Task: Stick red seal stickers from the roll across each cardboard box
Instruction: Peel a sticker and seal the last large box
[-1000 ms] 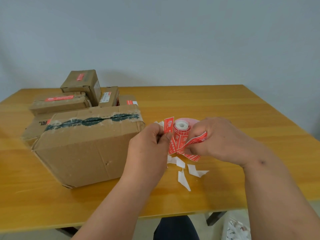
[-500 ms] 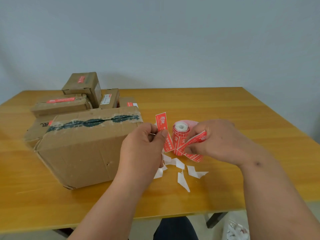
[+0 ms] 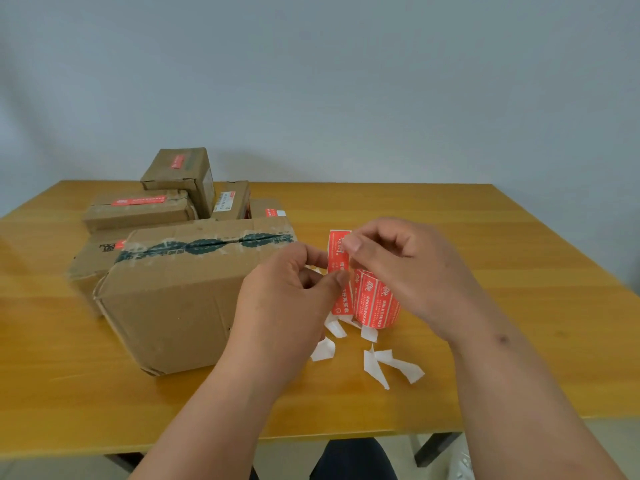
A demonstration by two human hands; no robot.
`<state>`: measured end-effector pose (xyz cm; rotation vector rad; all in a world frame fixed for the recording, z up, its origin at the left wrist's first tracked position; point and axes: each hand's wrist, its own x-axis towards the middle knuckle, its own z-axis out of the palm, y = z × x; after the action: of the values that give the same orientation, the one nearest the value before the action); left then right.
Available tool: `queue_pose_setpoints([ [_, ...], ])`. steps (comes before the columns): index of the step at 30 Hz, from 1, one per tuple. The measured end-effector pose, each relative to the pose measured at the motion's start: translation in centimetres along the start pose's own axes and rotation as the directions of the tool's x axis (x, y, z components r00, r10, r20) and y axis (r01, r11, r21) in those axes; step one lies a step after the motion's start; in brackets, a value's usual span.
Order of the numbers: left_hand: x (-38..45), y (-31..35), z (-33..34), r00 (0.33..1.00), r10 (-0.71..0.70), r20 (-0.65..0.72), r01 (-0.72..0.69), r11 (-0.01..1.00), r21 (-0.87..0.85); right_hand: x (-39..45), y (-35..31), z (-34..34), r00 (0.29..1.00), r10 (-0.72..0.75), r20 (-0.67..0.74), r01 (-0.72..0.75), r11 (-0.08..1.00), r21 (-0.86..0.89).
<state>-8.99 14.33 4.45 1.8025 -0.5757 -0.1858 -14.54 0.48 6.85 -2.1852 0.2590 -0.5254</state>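
**Peeling one seal free before the big box**

Nearest me, low of centre, white torn backing-paper scraps (image 3: 375, 363) litter the yellow wooden table (image 3: 485, 341). Just above them my left hand (image 3: 287, 292) pinches the lower half of a loose red rectangular seal sticker (image 3: 338, 271), while my right hand (image 3: 408, 268) pinches its top edge between thumb and forefinger. The red sticker roll (image 3: 375, 303) stands on the table right behind it. Left of centre sits the large brown cardboard box (image 3: 180, 292), no red seal visible on it. Further back, upper left, smaller stacked cardboard boxes (image 3: 145, 209) show red seals. Next, I judge, I must carry the sticker across the large box's taped seam.
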Motion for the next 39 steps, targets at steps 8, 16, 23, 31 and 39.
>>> queue_pose_setpoints([
  [8,-1.5,-0.7,-3.0,0.978,-0.084,0.192,0.110,0.986,-0.126,0.0,-0.6,0.9,0.997,0.068,-0.046,-0.058,0.980,0.189],
  [16,-1.8,-1.5,-5.1,0.929,-0.115,0.353,0.226,0.930,-0.291,-0.1,-1.3,1.9,0.999,0.042,-0.018,-0.039,0.989,0.145],
  [23,-2.5,-1.9,-5.5,0.929,-0.107,0.353,0.228,0.918,-0.323,-0.2,-2.0,2.4,1.000,0.020,-0.024,-0.018,0.995,0.102],
  [31,-3.0,-2.0,-6.1,0.945,-0.107,0.310,0.227,0.896,-0.383,-0.4,-2.6,3.1,1.000,0.029,-0.010,-0.028,0.998,0.052],
  [39,-3.5,-2.0,-6.3,0.946,-0.115,0.303,0.236,0.886,-0.399,-0.6,-2.5,3.7,0.999,0.027,-0.024,-0.028,1.000,-0.009],
])
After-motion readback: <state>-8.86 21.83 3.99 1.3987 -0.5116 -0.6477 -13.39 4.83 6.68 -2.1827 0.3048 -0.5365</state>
